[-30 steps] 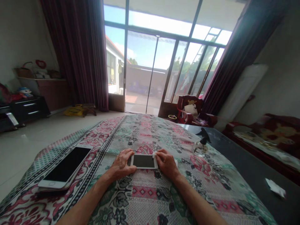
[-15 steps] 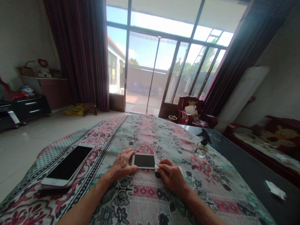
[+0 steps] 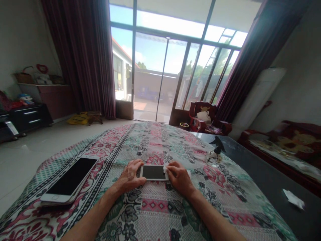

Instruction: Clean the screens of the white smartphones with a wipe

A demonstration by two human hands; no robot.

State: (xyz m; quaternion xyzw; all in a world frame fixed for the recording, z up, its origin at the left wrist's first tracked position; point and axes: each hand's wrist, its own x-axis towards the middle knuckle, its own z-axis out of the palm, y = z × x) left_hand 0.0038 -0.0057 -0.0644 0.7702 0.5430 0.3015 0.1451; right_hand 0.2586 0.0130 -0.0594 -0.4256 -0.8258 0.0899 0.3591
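Observation:
A white smartphone (image 3: 153,172) with a dark screen lies flat and crosswise on the patterned tablecloth (image 3: 155,147). My left hand (image 3: 131,174) grips its left end between thumb and fingers. My right hand (image 3: 179,177) is closed on a small white tissue (image 3: 165,168), which touches the right end of the screen; part of the tissue is hidden under the fingers. To the left, a larger white phone (image 3: 71,177) with a black screen rests on top of another flat item, mostly covered by it.
A clear spray bottle with a black nozzle (image 3: 217,147) stands to the right on the cloth. A crumpled white wrapper (image 3: 294,199) lies on the dark tabletop (image 3: 271,194). Beyond the table are a red wooden chair (image 3: 200,117) and glass doors (image 3: 155,83).
My right hand has shifted slightly up and left, bringing the tissue from the phone's right edge onto the screen's end. My left hand keeps its hold.

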